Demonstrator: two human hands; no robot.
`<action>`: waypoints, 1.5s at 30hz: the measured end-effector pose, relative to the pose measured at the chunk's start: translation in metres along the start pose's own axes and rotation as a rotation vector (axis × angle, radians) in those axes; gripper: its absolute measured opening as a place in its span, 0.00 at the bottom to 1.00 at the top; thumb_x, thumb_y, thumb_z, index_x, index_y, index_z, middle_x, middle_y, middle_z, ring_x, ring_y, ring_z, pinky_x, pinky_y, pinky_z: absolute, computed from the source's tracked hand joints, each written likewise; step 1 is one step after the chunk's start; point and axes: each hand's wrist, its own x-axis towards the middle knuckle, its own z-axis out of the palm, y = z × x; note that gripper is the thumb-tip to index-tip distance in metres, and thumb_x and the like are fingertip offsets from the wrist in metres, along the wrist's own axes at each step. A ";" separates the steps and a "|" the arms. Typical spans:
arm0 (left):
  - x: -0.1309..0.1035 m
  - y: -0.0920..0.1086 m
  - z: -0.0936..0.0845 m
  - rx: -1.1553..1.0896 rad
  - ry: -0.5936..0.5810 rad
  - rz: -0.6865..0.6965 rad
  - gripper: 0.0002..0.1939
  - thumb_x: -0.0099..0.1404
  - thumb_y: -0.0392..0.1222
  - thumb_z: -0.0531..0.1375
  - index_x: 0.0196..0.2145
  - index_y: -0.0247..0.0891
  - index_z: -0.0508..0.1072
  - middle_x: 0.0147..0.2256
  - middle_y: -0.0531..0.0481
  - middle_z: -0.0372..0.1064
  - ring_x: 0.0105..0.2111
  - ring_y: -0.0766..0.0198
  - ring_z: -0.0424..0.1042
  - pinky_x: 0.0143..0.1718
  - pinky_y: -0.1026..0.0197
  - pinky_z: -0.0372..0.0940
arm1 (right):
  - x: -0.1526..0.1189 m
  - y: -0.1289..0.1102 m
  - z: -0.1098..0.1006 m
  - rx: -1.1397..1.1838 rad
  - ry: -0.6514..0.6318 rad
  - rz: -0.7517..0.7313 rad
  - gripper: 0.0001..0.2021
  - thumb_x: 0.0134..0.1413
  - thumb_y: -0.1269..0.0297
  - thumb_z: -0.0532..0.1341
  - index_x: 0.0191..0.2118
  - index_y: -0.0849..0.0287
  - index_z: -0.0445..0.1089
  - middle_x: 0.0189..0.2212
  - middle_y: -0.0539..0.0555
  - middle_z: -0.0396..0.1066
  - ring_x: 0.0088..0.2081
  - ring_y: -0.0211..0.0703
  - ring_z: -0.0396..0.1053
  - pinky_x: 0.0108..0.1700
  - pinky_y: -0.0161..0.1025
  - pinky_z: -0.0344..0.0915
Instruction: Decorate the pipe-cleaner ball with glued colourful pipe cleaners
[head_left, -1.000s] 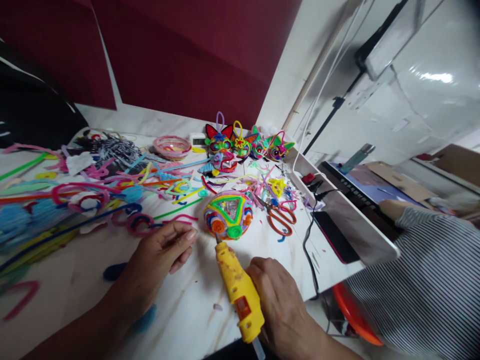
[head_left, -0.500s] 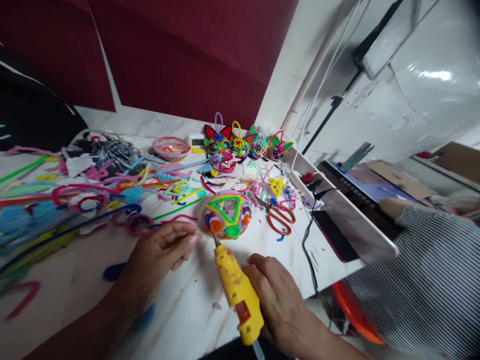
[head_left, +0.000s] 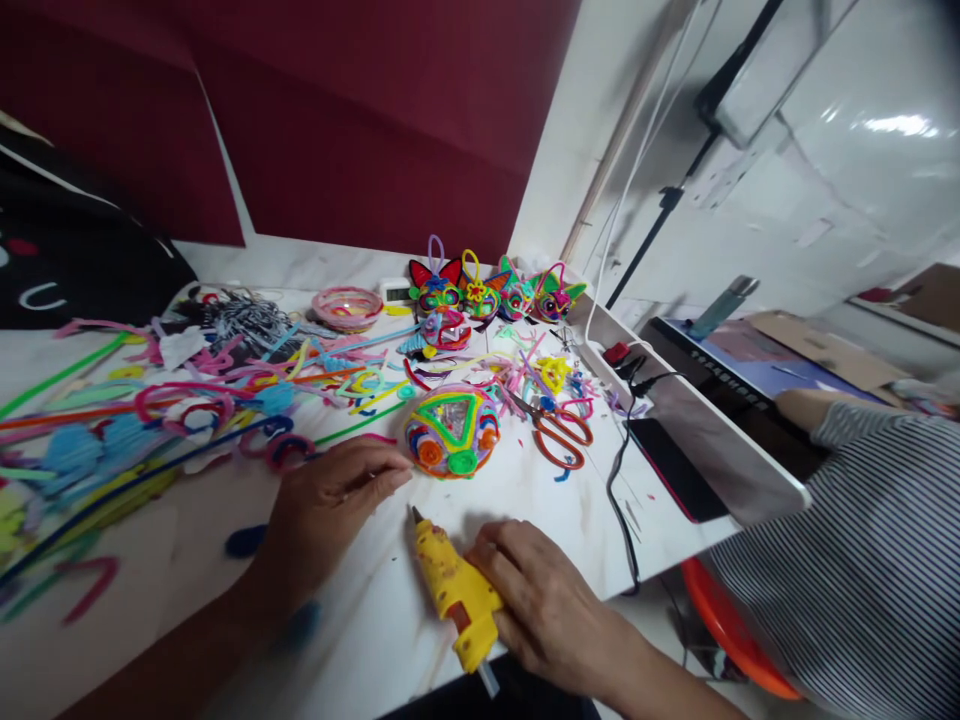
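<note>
My right hand (head_left: 532,600) is wrapped round a yellow glue gun (head_left: 451,590) near the table's front edge, its nozzle pointing up and left. A colourful pipe-cleaner mask (head_left: 452,432) with orange and green coils lies on the table beyond the nozzle, apart from it. My left hand (head_left: 337,510) is just left of the mask, thumb and fingertips pinched together; what they hold, if anything, is too small to make out. Orange-handled scissors (head_left: 559,437) lie right of the mask.
Loose pipe cleaners (head_left: 112,440) cover the left side. Several finished masks (head_left: 480,290) stand at the back beside a pink bowl (head_left: 346,308). A phone (head_left: 679,470) and black cable (head_left: 619,500) lie right. A person in a striped shirt (head_left: 847,540) sits at the right.
The glue gun's nozzle has drawn back from the mask, down and left, along with my right hand. My left hand has shifted slightly right, closer to the mask. The camera view has turned a little.
</note>
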 end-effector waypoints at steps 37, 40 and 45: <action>0.016 -0.001 0.009 0.419 -0.051 0.391 0.05 0.73 0.40 0.59 0.37 0.43 0.73 0.31 0.56 0.79 0.25 0.67 0.76 0.29 0.65 0.69 | 0.009 -0.003 -0.011 0.061 -0.095 0.072 0.25 0.68 0.51 0.59 0.61 0.66 0.67 0.58 0.67 0.68 0.57 0.59 0.65 0.61 0.55 0.66; 0.017 0.001 0.010 0.430 -0.046 0.407 0.05 0.73 0.39 0.59 0.37 0.43 0.73 0.30 0.56 0.79 0.23 0.68 0.74 0.29 0.66 0.69 | 0.009 -0.003 -0.010 0.062 -0.083 0.065 0.25 0.68 0.51 0.59 0.61 0.65 0.67 0.58 0.66 0.68 0.57 0.57 0.65 0.61 0.54 0.66; 0.020 0.003 0.011 0.465 -0.052 0.467 0.06 0.74 0.38 0.57 0.37 0.43 0.73 0.31 0.56 0.80 0.22 0.67 0.74 0.28 0.65 0.68 | 0.009 -0.002 -0.008 0.078 -0.063 0.052 0.25 0.67 0.51 0.61 0.61 0.65 0.67 0.56 0.66 0.69 0.56 0.57 0.65 0.60 0.53 0.66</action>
